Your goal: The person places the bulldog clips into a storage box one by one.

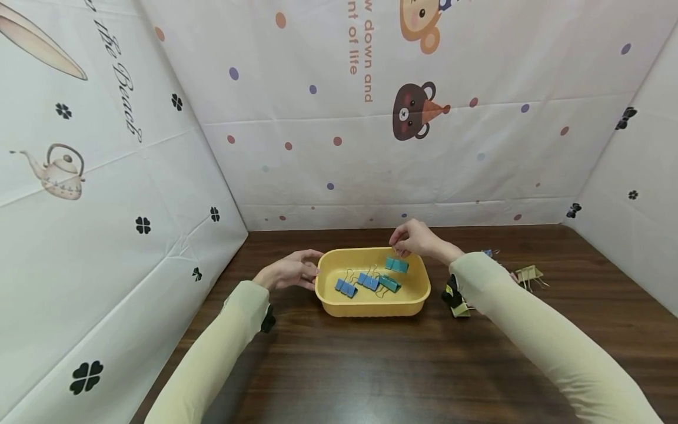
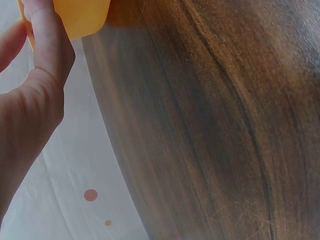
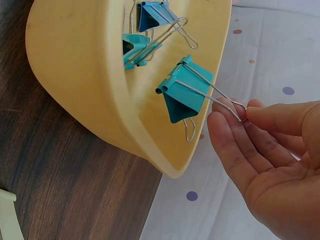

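Note:
My left hand point(image 1: 288, 271) holds the left end of a yellow plastic basin point(image 1: 365, 310), its rim between thumb and fingers in the left wrist view. Over the basin's back right part, my right hand point(image 1: 418, 237) pinches a wire handle of a teal binder clip point(image 3: 187, 90) between thumb and fingertips. That clip hangs inside the rim, body tilted. Below it in the basin lie a darker teal binder clip point(image 1: 389, 284) and two blue binder clips, one in the middle point(image 1: 368, 281) and one further left point(image 1: 346, 288).
Right of the basin, a pale yellow binder clip point(image 1: 528, 273) lies on the dark wooden table point(image 1: 339, 365). Another pale yellow clip point(image 1: 461, 311) and a small blue piece point(image 1: 488, 252) are partly hidden by the right arm. Printed white cloth point(image 1: 328, 171) hangs behind and beside the table.

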Demonstrator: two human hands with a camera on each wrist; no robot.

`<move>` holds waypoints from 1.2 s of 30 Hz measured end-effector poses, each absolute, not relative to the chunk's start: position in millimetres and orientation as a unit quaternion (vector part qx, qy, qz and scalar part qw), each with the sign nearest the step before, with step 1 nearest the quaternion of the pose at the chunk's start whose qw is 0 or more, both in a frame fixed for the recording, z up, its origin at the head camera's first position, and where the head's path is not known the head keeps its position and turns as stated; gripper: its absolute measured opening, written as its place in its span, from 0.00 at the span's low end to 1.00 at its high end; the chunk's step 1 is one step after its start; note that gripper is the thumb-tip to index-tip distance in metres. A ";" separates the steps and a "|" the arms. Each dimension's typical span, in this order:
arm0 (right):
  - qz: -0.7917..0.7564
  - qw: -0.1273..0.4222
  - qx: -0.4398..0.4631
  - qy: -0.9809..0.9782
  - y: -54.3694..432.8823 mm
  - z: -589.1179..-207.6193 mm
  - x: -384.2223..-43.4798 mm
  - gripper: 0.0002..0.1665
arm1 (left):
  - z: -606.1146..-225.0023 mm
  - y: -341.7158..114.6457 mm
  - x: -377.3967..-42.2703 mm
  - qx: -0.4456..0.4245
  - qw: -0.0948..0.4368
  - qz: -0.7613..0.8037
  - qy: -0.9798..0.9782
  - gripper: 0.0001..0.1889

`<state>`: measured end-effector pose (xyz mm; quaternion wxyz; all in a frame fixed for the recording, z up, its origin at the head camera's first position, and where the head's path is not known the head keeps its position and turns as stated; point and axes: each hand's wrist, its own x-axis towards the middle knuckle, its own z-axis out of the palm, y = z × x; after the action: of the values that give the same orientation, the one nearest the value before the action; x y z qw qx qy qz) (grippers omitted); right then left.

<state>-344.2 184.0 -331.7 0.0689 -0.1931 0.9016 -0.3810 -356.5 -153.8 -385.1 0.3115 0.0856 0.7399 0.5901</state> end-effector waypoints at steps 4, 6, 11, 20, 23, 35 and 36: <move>-0.376 0.072 -0.194 0.903 184.6 -333.2 -344.2 0.08 | -386.5 -154.0 -356.5 0.090 0.311 0.587 0.743 0.31; -0.374 0.074 -0.196 0.904 186.0 -333.1 -343.8 0.08 | -387.0 -153.9 -356.3 0.091 0.310 0.585 0.744 0.31; -0.383 0.073 -0.194 0.900 192.9 -330.1 -343.9 0.10 | -386.6 -153.0 -356.2 0.090 0.311 0.589 0.740 0.31; -0.390 0.034 -0.165 0.905 218.3 -322.7 -350.2 0.09 | -386.5 -152.5 -356.2 0.088 0.310 0.592 0.738 0.31; -0.398 0.027 -0.149 0.905 231.5 -320.7 -351.5 0.10 | -387.0 -152.5 -356.5 0.087 0.310 0.592 0.739 0.31; -0.385 -0.002 -0.104 0.917 288.9 -320.1 -349.7 0.12 | -386.1 -153.5 -356.6 0.087 0.313 0.595 0.735 0.32; -0.377 -0.007 -0.100 0.921 293.1 -321.4 -349.3 0.11 | -386.2 -153.5 -356.6 0.087 0.313 0.595 0.735 0.32</move>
<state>-349.3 293.1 -321.4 -0.0074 -0.0996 0.9210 -0.3767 -356.6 -153.5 -386.2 0.3130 0.0870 0.7352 0.5949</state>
